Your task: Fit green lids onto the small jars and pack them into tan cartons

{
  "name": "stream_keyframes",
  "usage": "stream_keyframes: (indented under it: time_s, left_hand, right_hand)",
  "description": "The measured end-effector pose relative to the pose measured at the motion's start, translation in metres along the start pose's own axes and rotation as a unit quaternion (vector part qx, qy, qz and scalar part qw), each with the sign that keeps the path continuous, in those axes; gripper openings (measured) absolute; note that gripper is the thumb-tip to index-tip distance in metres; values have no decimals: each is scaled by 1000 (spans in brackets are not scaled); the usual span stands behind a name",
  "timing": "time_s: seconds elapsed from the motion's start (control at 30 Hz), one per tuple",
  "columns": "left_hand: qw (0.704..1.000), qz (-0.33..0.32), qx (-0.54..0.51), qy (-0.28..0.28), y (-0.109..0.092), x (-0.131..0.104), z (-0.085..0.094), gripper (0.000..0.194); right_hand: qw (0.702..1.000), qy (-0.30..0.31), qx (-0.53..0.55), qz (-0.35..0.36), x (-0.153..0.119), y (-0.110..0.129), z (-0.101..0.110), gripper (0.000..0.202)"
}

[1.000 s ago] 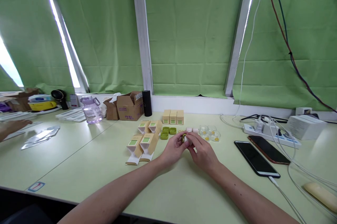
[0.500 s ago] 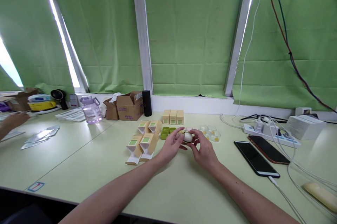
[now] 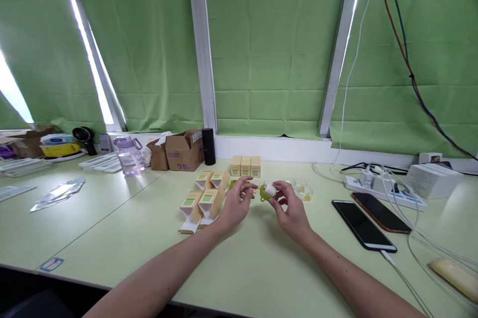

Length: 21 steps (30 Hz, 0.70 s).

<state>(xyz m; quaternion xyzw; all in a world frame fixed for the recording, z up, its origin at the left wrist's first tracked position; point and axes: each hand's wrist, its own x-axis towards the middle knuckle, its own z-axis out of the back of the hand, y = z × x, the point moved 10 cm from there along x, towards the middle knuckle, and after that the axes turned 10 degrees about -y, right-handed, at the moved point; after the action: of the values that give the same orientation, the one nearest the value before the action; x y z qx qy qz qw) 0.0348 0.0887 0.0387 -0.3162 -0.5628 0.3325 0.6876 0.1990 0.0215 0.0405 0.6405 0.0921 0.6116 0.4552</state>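
Holding a white piece point(image 3: 271, 188) and a green cover point(image 3: 263, 192) together over the desk point(image 3: 254, 268), with the right hand's point(image 3: 294, 212) fingers closed around their right side. Unable to tell how deep inside the cover. Holding the left hand point(image 3: 236, 204) just left of the pair, with fingers loosely parted and gripping nothing visible. Partly hiding green tubs point(image 3: 233, 183) behind that hand. Left of it, showing four boxes point(image 3: 211, 199), the nearer two with flaps out; beyond the right hand, clear cups point(image 3: 306, 192).
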Motion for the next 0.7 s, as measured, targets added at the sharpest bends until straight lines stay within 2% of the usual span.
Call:
stream_keyframes:
  time_s: [0.1, 0.2, 0.33, 0.47, 0.7]
  left_hand:
    - [995, -82, 61, -11, -16, -3, 2, 34]
    - [979, -170, 111, -16, -35, -9, 2, 40]
    - [956, -249, 156, 17, -52, -19, -6, 52]
    - [941, -273, 194, 48, -55, -25, -15, 54]
    - [936, -279, 208, 50, -54, -27, -19, 56]
  right_hand:
    - [998, 5, 41, -41, 0, -4, -1, 35]
    - [989, 21, 110, -96, -1, -13, -7, 38]
    - [965, 23, 205, -165, -1, -27, -15, 47]
    - [938, 22, 256, -233, -3, -36, -20, 54]
    - [904, 59, 298, -301, -8, -36, -31, 53]
